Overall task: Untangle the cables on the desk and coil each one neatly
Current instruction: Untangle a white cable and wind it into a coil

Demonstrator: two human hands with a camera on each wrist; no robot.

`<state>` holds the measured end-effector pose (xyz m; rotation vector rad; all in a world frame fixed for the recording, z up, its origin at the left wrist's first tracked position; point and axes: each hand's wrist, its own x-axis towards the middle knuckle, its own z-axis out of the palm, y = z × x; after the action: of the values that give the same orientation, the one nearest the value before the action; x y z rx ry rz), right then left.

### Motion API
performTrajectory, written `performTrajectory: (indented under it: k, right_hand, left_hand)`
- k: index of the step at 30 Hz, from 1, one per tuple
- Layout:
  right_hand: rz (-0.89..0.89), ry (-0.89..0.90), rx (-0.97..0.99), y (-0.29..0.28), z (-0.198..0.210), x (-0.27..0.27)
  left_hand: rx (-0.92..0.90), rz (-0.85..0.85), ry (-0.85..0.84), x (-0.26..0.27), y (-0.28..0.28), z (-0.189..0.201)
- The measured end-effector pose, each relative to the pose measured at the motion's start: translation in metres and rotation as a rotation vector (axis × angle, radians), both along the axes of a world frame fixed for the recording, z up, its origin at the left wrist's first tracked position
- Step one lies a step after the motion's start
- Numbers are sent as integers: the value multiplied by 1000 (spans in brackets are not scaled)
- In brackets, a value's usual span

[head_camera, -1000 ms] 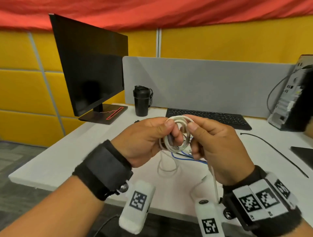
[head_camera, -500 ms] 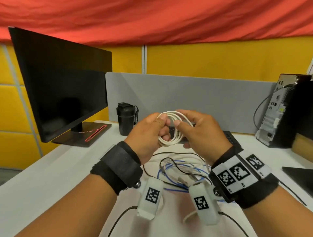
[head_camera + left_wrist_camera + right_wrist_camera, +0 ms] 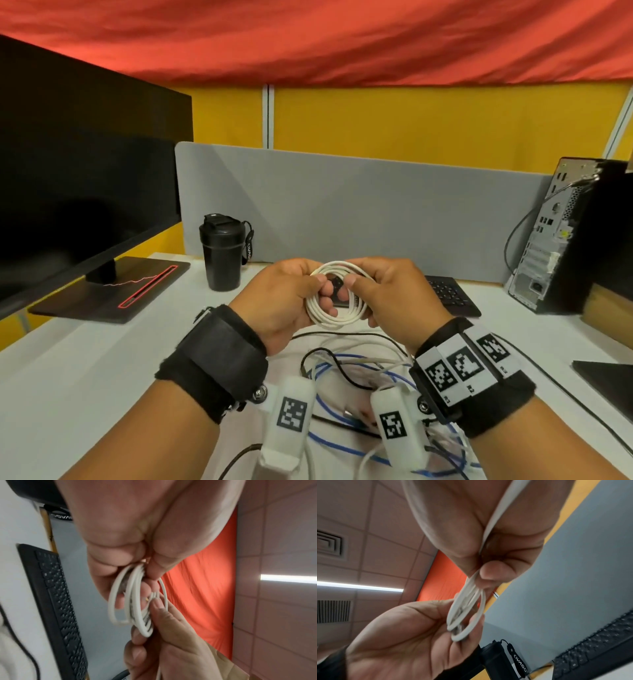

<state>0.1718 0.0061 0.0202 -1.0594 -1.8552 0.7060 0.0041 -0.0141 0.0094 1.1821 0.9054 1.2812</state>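
above the desk [image 3: 85, 359], both hands pinch a white cable coil [image 3: 337, 317].

Office cubicle: monitor [image 3: 85, 178], PC tower [image 3: 561, 240], divider [image 3: 359, 212]

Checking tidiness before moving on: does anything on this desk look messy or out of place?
Yes. Blue, black and white cables lie tangled on the white desk beneath both hands. Only the white coiled cable looks neat.

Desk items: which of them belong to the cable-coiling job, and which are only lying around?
Job: coiled thin white cable held by both hands; loose tangle of blue, black and white cables.

Lying about: black lidded tumbler; black keyboard; black monitor; computer tower.
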Motion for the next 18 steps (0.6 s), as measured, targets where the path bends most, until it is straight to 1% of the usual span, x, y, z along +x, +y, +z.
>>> performTrajectory:
  k: [4, 7, 10, 11, 12, 13, 14, 16, 17, 18]
  right_hand:
    - [72, -24, -77, 0, -7, 1]
    - [86, 92, -142, 3, 4, 11]
    - [-14, 201, -133, 11, 24, 24]
    - [-63, 190, -88, 13, 28, 23]
    - [-114, 108, -18, 16, 30, 20]
    - [-137, -30, 49, 16, 32, 13]
    - [-113, -188, 94, 14, 32, 5]
    - [14, -486, 138, 7, 33, -12]
    - [77, -587, 147, 3, 35, -17]
    - [125, -640, 148, 0, 39, -21]
  left_hand:
    - [-41, 122, 46, 3, 2, -14]
    - [-3, 100, 37, -1, 2, -14]
    - [59, 58, -62, -5, -2, -12]
    - [73, 39, -122, -5, -3, -11]
    - [85, 28, -192, -5, -3, -9]
    - [91, 36, -264, -5, -2, -8]
    - [90, 62, -329, -5, -1, -6]
    - [75, 127, -427, -9, 3, -5]
    - [64, 140, -466, -13, 4, -5]
    - [48, 139, -500, -16, 5, -5]
